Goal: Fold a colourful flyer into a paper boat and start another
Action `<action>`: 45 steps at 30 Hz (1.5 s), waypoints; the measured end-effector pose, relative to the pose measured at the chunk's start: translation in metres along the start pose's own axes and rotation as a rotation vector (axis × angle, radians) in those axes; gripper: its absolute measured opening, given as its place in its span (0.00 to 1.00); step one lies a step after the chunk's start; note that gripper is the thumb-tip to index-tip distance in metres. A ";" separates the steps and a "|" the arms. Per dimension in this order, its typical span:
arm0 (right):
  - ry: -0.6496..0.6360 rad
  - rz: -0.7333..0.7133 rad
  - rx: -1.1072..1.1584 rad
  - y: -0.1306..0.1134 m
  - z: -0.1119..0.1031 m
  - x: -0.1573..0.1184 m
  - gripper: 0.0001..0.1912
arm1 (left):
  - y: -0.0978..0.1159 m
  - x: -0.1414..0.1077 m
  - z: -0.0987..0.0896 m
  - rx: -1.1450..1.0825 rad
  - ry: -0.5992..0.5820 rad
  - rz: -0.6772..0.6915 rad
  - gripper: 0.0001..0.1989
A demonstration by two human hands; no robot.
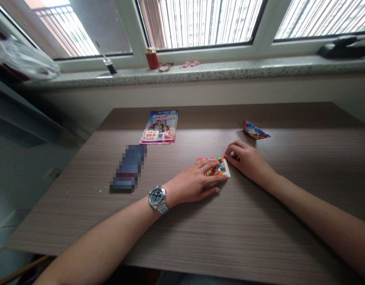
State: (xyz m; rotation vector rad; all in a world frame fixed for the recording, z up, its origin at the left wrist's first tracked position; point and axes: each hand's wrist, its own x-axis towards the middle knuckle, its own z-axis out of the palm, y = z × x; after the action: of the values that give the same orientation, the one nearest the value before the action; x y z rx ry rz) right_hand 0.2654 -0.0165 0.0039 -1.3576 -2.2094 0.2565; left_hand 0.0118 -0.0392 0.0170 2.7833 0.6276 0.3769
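A small colourful printed paper [221, 168] with a white right edge lies flat on the wooden table [259, 237]. My left hand [196, 180], with a silver watch on the wrist, rests over the paper's left part, its fingers spread and lying flat. At the paper's upper right corner is my right hand [247, 159], its thumb and index finger pressed together on that corner. Just beyond my right hand sits a folded blue and red paper piece [255, 130].
A stack of printed flyers [160, 126] lies at the back left, with a pixelated dark phone-like object [129, 168] nearer. On the stone windowsill [218, 70] stand a red container [152, 58] and a small dark bottle [110, 66]. A white plastic bag [25, 59] hangs at the left.
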 end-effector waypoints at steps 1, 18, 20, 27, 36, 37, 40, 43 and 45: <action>0.004 -0.001 -0.003 0.000 0.000 0.000 0.06 | 0.000 0.000 0.000 0.001 0.000 0.001 0.22; -0.035 -0.121 0.066 0.002 -0.008 -0.019 0.11 | -0.002 0.000 0.001 0.018 -0.009 0.026 0.22; -0.043 -0.159 0.037 0.001 -0.009 -0.022 0.13 | -0.002 0.000 0.001 0.021 -0.015 0.025 0.22; -0.053 -0.237 -0.088 -0.002 -0.013 -0.028 0.15 | 0.000 0.002 -0.003 0.019 -0.005 0.017 0.22; -0.030 -0.217 -0.127 0.003 -0.011 -0.033 0.15 | -0.002 0.002 -0.003 0.095 0.023 -0.022 0.22; -0.022 -0.213 -0.130 0.005 -0.012 -0.034 0.15 | -0.003 0.002 -0.003 0.107 0.030 -0.037 0.21; -0.010 -0.207 -0.123 0.008 -0.014 -0.036 0.14 | -0.005 0.002 -0.005 0.150 0.057 -0.099 0.21; -0.017 -0.227 -0.102 0.009 -0.016 -0.038 0.13 | -0.005 0.003 -0.007 0.173 0.073 -0.156 0.21; -0.025 -0.243 -0.083 0.007 -0.016 -0.039 0.13 | -0.006 0.004 -0.008 0.167 0.074 -0.182 0.21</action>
State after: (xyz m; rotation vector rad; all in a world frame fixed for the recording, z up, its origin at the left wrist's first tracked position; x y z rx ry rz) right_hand 0.2932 -0.0489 0.0011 -1.1178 -2.4018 0.0948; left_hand 0.0103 -0.0312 0.0234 2.8471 0.9626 0.4071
